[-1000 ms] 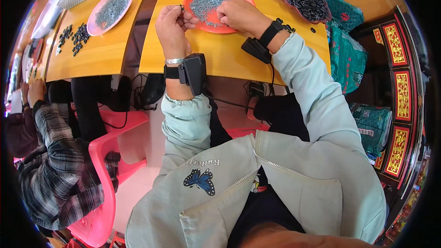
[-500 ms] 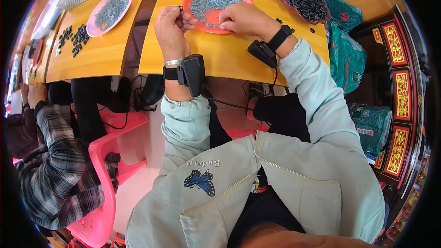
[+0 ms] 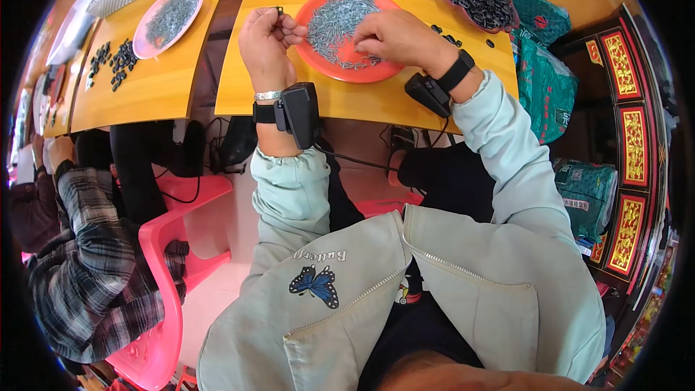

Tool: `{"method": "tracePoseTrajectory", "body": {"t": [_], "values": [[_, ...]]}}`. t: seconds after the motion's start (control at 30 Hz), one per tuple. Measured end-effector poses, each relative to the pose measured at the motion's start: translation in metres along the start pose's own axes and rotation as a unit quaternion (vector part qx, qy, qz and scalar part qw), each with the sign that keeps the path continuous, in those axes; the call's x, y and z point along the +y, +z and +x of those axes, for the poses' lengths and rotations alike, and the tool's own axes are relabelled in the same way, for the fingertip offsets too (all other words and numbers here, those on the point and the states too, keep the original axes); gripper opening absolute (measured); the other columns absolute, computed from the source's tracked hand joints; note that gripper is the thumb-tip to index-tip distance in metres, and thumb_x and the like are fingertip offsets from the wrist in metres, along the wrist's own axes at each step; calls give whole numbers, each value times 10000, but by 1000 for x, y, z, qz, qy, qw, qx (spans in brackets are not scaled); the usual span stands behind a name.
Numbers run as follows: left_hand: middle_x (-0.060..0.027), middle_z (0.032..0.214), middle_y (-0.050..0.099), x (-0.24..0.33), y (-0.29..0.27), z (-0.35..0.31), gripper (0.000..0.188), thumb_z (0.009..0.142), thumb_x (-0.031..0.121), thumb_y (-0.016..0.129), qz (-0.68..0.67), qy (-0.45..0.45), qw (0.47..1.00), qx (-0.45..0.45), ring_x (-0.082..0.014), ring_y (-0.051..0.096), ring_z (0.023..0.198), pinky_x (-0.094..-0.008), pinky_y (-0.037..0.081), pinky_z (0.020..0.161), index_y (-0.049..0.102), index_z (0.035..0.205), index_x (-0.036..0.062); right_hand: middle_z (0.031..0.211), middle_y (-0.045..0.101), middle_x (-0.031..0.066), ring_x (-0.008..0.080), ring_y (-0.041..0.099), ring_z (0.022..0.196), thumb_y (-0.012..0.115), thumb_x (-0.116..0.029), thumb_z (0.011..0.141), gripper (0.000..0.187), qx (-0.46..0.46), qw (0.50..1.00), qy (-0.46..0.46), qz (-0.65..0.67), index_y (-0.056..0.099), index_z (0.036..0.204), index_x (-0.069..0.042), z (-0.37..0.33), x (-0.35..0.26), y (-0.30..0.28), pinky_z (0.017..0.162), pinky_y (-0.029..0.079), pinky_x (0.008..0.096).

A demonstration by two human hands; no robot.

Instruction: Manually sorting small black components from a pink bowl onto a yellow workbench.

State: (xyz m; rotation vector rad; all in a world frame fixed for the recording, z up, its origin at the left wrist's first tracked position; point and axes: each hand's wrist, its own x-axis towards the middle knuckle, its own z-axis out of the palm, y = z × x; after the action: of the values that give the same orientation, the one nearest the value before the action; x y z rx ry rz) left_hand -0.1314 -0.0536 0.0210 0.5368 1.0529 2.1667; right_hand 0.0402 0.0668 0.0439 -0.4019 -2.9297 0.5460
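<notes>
My left hand point(image 3: 264, 40) is closed, its thumb and finger pinching a small black piece point(image 3: 280, 11) beside the plate's left rim. A round red plate point(image 3: 365, 74) lies on the yellow table, heaped with small silvery screws point(image 3: 337, 25). Over the plate's right side, my right hand point(image 3: 394, 38) has its fingertips pressed together just above the screws. Anything between those fingertips is too small to make out. Several loose black pieces point(image 3: 449, 38) lie on the table right beside that hand.
A pink scalloped tray point(image 3: 515, 22) of black pieces sits at the far right, by green bags point(image 3: 546, 94). Clear bins stand along the back. On the left table are a pink plate point(image 3: 197, 11) of screws and black piles. A person in plaid point(image 3: 94, 246) sits left.
The red plate has come nearer to me, and more of its front shows. My right hand has shifted slightly right. My left hand has moved a little left, still holding the black piece.
</notes>
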Motion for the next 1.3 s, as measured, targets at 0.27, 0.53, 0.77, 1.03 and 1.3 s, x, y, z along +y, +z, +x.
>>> {"method": "tracePoseTrajectory", "body": {"t": [0.27, 0.53, 0.77, 1.03, 1.3], "values": [[-94, 692, 556, -1, -2, 0, 125, 887, 126, 431, 27, -13, 999, -18, -223, 590, 575, -288, 488, 533, 497, 844, 29, 860, 611, 134, 318, 605, 775, 607, -186, 741, 162, 36, 990, -95, -101, 642, 849, -70, 24, -23, 26, 665, 478, 424], [-87, 642, 555, 1, 2, -3, 118, 864, 89, 438, -1, -5, 1000, 3, -182, 578, 511, -243, 455, 477, 490, 796, 8, 791, 589, 118, 319, 579, 769, 589, -166, 768, 102, 24, 985, 25, -167, 608, 802, -72, 7, 17, 10, 649, 457, 425], [-86, 636, 557, -2, 2, -5, 117, 863, 89, 439, -1, 0, 1000, -1, -182, 578, 509, -240, 451, 472, 493, 796, 10, 812, 617, 130, 329, 584, 755, 587, -156, 760, 117, 54, 990, 31, -127, 629, 827, -69, 8, 20, 6, 650, 461, 423], [-83, 634, 553, -2, 3, -8, 127, 868, 96, 437, -4, -3, 1000, -4, -179, 577, 508, -234, 449, 468, 493, 791, 11, 832, 659, 63, 84, 596, 700, 515, -122, 897, 199, 10, 934, 121, 336, 619, 984, 23, 4, 12, -4, 644, 484, 212], [-79, 635, 552, -4, 5, -9, 141, 874, 104, 434, -6, -3, 1000, -8, -175, 572, 505, -231, 449, 468, 493, 779, 18, 808, 664, 78, 122, 633, 698, 518, -94, 878, 180, 13, 913, 121, 389, 621, 988, 4, -3, 17, -2, 615, 498, 238]]}}
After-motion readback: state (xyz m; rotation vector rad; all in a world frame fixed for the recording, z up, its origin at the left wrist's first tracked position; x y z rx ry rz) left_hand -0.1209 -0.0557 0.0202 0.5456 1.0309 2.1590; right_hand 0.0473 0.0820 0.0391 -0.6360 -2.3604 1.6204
